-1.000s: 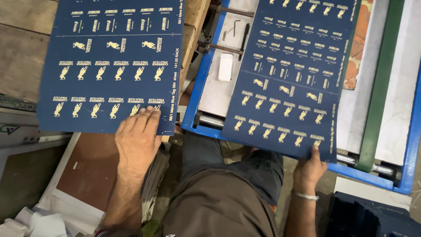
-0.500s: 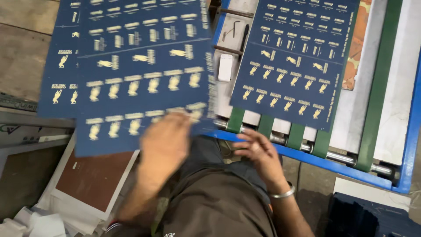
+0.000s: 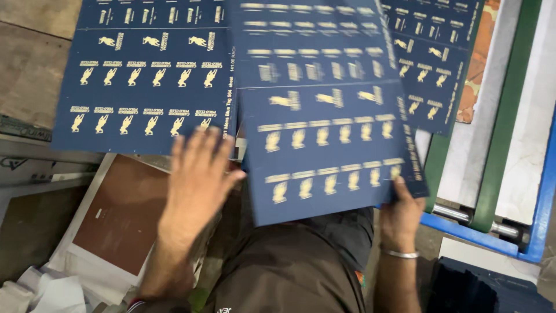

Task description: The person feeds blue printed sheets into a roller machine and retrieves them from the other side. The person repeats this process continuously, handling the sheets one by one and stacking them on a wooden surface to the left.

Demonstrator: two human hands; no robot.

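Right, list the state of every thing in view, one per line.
Moving blue sheet: lifted, blurred, gripped at its lower right corner.
Right hand: shut on that sheet's corner.
Left hand: open, fingers spread, over the stack's near edge.
Stack of blue sheets: lying flat.
Sheet on machine: flat, partly covered.
Roller: bare, exposed.

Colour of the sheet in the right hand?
Dark blue sheet with rows of gold figures; head view.
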